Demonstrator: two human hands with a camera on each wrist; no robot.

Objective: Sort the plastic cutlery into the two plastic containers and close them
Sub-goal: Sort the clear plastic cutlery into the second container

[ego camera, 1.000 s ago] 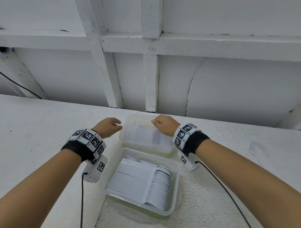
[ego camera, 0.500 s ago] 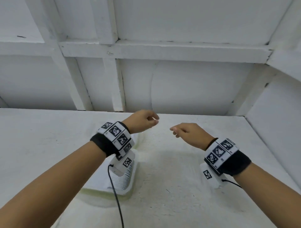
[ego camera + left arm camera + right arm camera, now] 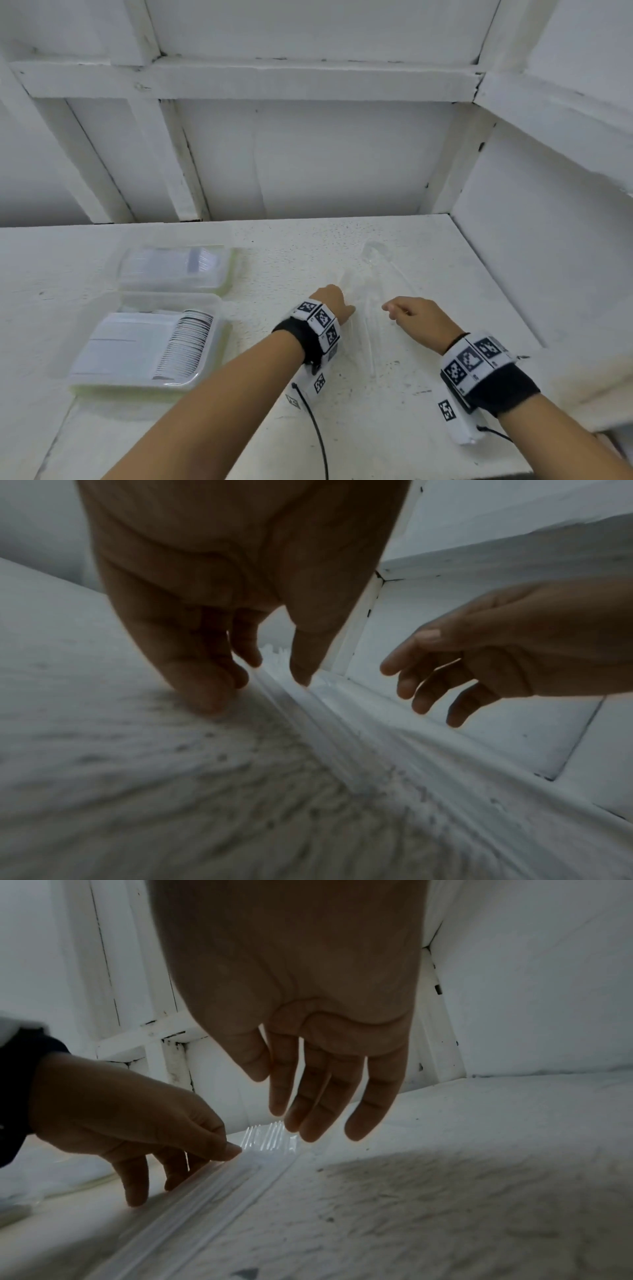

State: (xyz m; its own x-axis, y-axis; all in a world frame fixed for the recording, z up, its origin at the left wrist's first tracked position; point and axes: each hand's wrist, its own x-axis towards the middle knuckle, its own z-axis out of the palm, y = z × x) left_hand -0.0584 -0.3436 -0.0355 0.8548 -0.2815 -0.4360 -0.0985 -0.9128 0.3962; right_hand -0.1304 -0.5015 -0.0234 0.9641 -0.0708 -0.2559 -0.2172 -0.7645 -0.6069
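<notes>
Head view: two containers (image 3: 150, 349) on the left worktop (image 3: 445, 274) already hold cutlery, lids off. Clear forks (image 3: 371, 308) remain loose; left hand (image 3: 334, 305) fingertips touch them, right hand (image 3: 416, 313) hovers relaxed, empty.

A bare, workshop-like nook: a rough white-painted bench (image 3: 394, 394) set in a corner of whitewashed walls (image 3: 325, 154) braced with painted timber battens (image 3: 239, 80).
</notes>
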